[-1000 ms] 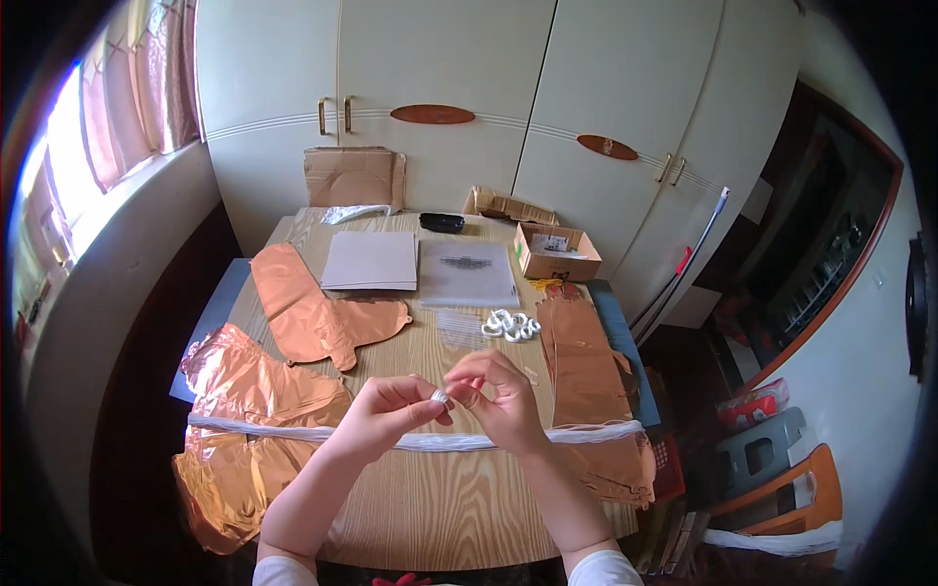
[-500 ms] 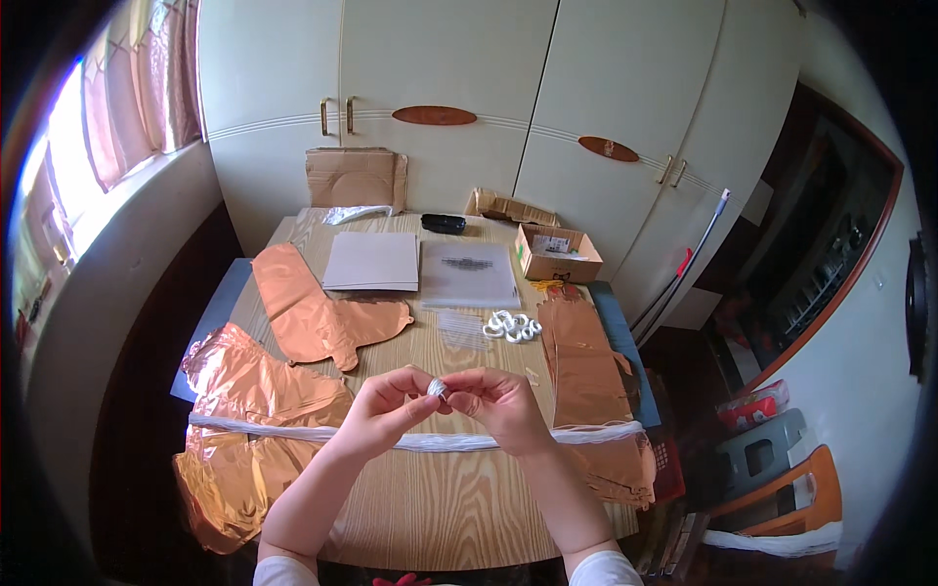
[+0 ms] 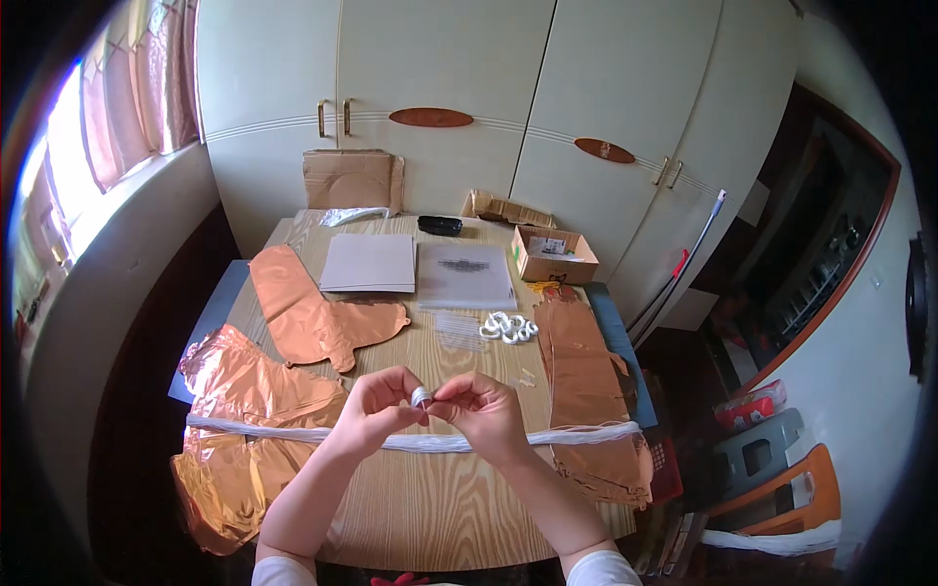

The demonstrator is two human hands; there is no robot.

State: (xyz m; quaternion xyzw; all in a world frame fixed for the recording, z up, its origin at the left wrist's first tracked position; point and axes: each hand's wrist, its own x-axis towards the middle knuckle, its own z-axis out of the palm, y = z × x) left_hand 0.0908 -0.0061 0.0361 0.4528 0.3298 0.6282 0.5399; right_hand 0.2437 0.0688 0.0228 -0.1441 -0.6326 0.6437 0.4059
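Above the near middle of the table, my left hand [image 3: 379, 408] closes its fingertips on a small coil of white string [image 3: 421, 396]. From the other side my right hand [image 3: 479, 414] pinches at the edge of the same coil; whether it grips a loose end is too small to tell. Below both wrists, a long bundle of white strings [image 3: 430, 443] lies across the table. Several similar white coils [image 3: 507, 328] rest in a cluster beyond my right hand, beside thin clear strips [image 3: 455, 330].
Flat copper foil balloons lie on the left [image 3: 288, 293], near left [image 3: 254, 381] and right [image 3: 575, 356]. Farther back are grey sheets [image 3: 368, 262], a clear plastic packet [image 3: 467, 283], a black tray [image 3: 440, 226] and a small cardboard box [image 3: 555, 262]. An orange chair [image 3: 816, 498] stands at right.
Both hands have shifted slightly left with the coil. My left thumb has slid down off the coil's face, and more of the coil shows between the fingertips.
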